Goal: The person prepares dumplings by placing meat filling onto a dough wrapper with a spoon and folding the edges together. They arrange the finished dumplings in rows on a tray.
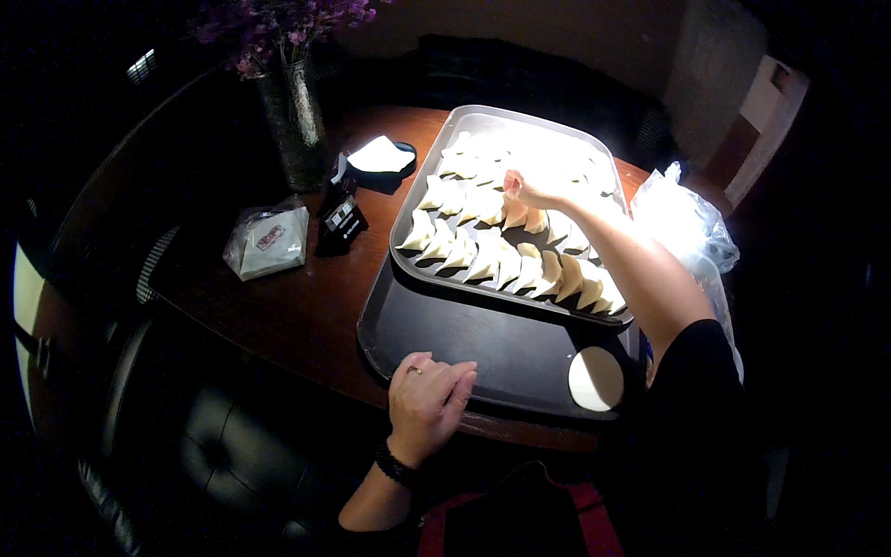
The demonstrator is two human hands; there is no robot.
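Note:
My right hand reaches over a grey tray lined with rows of pale, crescent-shaped dumplings. Its fingers look drawn together, low above the second row, and strong glare hides what they grip, if anything. My left hand, with a ring and a dark bracelet, lies at the near edge of a black tray. Its fingers are curled in and the thumb lies alongside; nothing shows in them. One round, flat dough wrapper rests at the black tray's right end. The grey tray overlaps the black tray's far part.
On the wooden table, left of the trays, lie a packet in clear plastic, a small black box and a dark dish with white paper. A glass vase holds purple flowers. Clear plastic bags sit at the right.

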